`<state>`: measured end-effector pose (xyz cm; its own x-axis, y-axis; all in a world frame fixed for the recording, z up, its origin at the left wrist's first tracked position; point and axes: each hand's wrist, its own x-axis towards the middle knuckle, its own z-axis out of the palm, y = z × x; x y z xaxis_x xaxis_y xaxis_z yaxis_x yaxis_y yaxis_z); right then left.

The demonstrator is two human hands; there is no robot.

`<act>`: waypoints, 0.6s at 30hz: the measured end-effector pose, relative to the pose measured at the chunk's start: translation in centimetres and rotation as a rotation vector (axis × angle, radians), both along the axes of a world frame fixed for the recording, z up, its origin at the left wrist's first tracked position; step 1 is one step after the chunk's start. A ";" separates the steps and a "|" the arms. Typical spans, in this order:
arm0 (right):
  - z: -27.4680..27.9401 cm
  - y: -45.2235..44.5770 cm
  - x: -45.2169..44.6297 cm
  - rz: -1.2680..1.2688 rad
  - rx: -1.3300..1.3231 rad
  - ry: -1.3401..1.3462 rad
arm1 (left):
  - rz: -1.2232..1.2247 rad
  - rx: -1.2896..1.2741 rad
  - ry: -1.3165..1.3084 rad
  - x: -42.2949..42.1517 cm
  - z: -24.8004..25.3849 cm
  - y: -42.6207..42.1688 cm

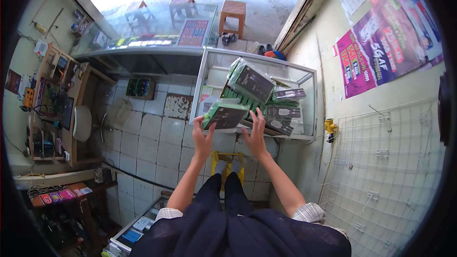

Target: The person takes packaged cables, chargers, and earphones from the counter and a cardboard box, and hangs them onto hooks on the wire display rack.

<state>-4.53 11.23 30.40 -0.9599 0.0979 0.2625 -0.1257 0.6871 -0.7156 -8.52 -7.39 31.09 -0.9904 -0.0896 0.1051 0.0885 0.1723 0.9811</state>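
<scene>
Pinching box (226, 116) at its left edge with left hand (203, 139); holding right hand (255, 139) spread beside its opposite edge. Could tip and slip from one-sided pinch, or bump and dislodge packs (253, 84) slanting just beyond grip.

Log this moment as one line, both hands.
left hand: gripping dark package by its left side | right hand: open, near package's right side, contact unclear | other packages: piled at glass case

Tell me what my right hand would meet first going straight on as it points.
Probably the upper dark rectangular box in clear, green-edged plastic, just ahead of your right hand, though depth is unclear.
</scene>
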 end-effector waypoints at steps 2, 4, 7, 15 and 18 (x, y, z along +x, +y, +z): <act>4.0 1.1 0.3 -0.003 -0.043 0.075 | -0.169 -0.004 0.121 -0.6 4.5 0.1; 7.8 2.5 0.9 -0.006 -0.101 0.167 | -0.330 -0.019 0.200 -1.5 9.8 1.5; 14.9 4.5 2.7 -0.009 -0.112 0.403 | -0.598 0.007 0.301 -1.9 15.5 5.4; 23.5 8.1 15.3 -0.422 -0.138 0.737 | -1.244 0.516 0.339 6.3 26.2 19.0; 25.8 9.2 22.2 -0.565 0.107 0.744 | -1.299 0.672 0.398 12.5 29.2 23.3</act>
